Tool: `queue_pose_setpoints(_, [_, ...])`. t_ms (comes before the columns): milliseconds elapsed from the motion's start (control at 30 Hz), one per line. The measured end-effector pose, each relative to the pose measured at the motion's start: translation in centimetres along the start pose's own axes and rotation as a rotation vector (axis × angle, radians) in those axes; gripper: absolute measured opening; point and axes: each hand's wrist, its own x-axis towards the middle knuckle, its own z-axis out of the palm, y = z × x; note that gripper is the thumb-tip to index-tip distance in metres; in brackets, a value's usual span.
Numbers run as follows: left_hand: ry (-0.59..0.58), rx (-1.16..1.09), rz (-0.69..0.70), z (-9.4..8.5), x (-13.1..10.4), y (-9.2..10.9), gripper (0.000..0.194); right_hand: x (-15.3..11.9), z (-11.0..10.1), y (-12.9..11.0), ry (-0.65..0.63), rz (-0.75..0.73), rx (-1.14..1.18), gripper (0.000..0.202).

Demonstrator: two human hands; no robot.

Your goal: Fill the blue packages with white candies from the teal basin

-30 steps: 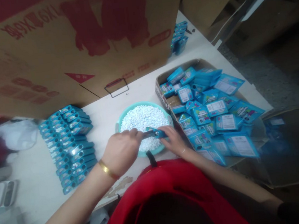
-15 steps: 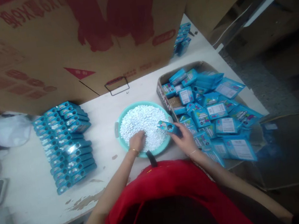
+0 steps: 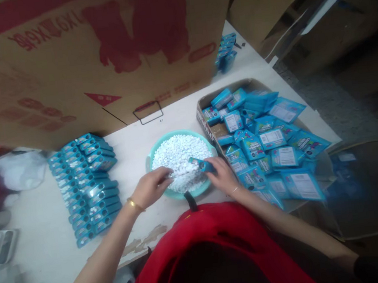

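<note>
A turquoise basin (image 3: 160, 186) with side handles is filled with small white pellets (image 3: 183, 149). Over its left rim is my left hand (image 3: 151, 185), fingers pressed together in a pinch; whatever may be between the fingertips is too small to make out. On the basin's right side, my right hand (image 3: 222, 174) grips a small blue box (image 3: 202, 164) with a dark round hole in its face. The box is held above the pellets, and its lower part is hidden by my fingers.
Stacked blue boxes (image 3: 89, 186) stand in rows on the left of the white table (image 3: 128, 153). An open carton (image 3: 205, 123) full of blue packets (image 3: 271, 138) is on the right. Behind the basin rises a large cardboard box (image 3: 72, 59). More blue boxes (image 3: 226, 52) stand behind.
My left hand has moved from among the pellets to the basin's left rim. My right hand and the blue box have shifted slightly left, over the pellets.
</note>
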Motion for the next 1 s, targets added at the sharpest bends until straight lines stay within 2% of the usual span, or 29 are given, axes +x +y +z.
queue_pose_setpoints(100, [-0.092,0.212,0.034,-2.2,0.9,2.9,0.023,0.3,0.4,-0.6,-0.024,-0.030,0.016,0.040])
queue_pose_setpoints(233, [-0.212,0.507,0.002,-4.3,2.1,7.5,0.023,0.3,0.8,-0.8,-0.042,-0.045,0.041,0.040])
queue_pose_setpoints(333, [-0.290,0.654,-0.006,-5.2,2.5,10.3,0.024,0.3,0.9,-0.9,-0.042,-0.049,0.062,0.038])
queue_pose_setpoints(400, [-0.304,0.698,0.002,-5.3,2.6,11.3,0.025,0.2,0.9,-1.1,-0.043,-0.045,0.070,0.038])
queue_pose_setpoints(833, [-0.225,0.707,0.089,-4.6,1.0,9.9,0.021,0.1,1.2,-0.5,-0.079,-0.044,0.070,0.038])
queue_pose_setpoints(1000, [-0.196,0.688,0.062,-4.5,0.9,10.0,0.022,0.3,1.2,-1.0,-0.087,-0.061,0.087,0.040])
